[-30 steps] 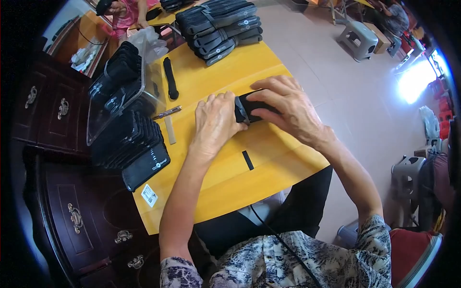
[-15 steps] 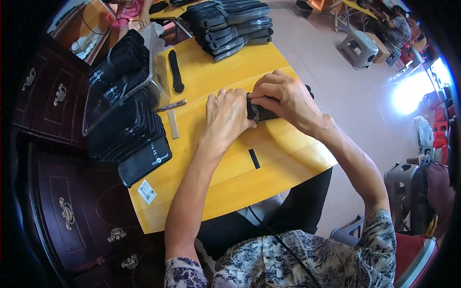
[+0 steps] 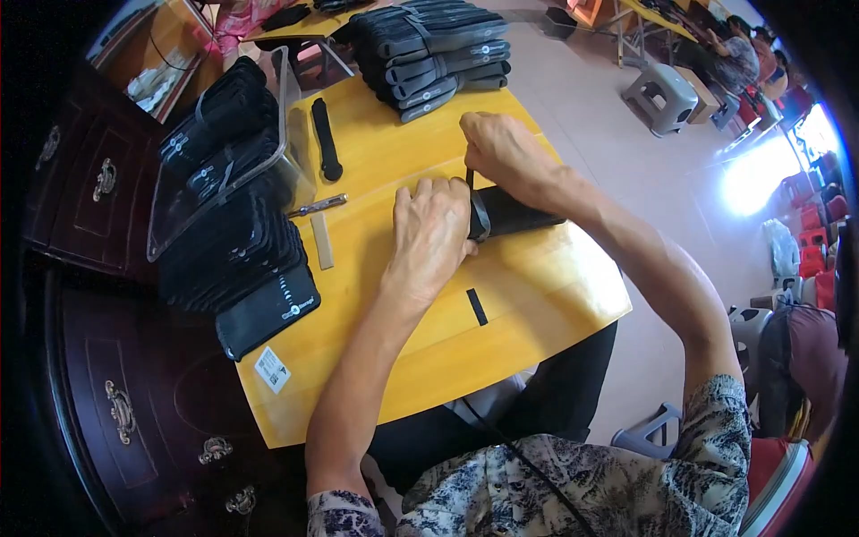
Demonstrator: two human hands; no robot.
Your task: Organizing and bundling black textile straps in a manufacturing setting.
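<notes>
A rolled black fabric bundle (image 3: 519, 213) lies on the yellow table, with a dark grey band (image 3: 482, 217) around it near its left end. My left hand (image 3: 431, 224) is closed over that left end, pressing it down; its fingertips are partly hidden. Above the bundle, my right hand (image 3: 506, 152) pinches a narrow black strap (image 3: 470, 181), which stretches upward from the bundle. Nearer me on the table lies a short black strip (image 3: 476, 306).
To the left, a clear plastic bin (image 3: 288, 116) holds black pouches, beside a stack of flat black pouches (image 3: 268, 309). Strapped bundles (image 3: 438, 54) are piled at the back. A black strap piece (image 3: 326, 139), a metal pen-like tool (image 3: 319, 206) and a beige strip (image 3: 322, 240) lie between.
My right hand has risen up and to the left, drawing the black strap taut, so more of the bundle shows. My left hand stays at its left end.
</notes>
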